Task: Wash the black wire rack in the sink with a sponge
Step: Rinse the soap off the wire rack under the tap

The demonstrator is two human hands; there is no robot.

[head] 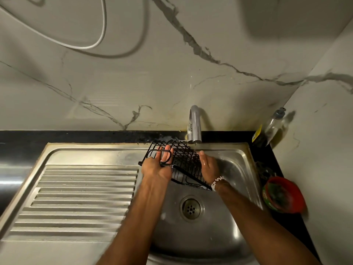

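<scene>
The black wire rack (183, 159) is held tilted over the basin of the sink (239, 169), its far edge just beside the tap (194, 125). A thin stream of water (195, 147) runs down onto its right part. It does not rest on the bottom; the drain (190, 208) lies open below it.

I judge the rack to be light and stiff, a welded wire grid with a coating. When wet it is surely slippery, and the thin wires give little area for the fingers. The best places to take hold are the thicker outer frame and the wire loop at its end (this loop works like a handle). The middle grid should stay free for the washing.

The left hand (158, 166) grips exactly there: its fingers pass through the loop and point away from the person, and the thumb closes over the frame bar. The forearm comes up from below, the wrist nearly straight. The right hand (208, 165) is open, with wet fingers straight and together, and it lies flat against the right side of the rack under the stream. It wears a white bead bracelet (216, 182). I see no sponge in either hand.

On the dark surface (57, 136) at the right stand a soap bottle (275, 125) and a red bowl (284, 194); what the bowl holds I cannot tell.
</scene>
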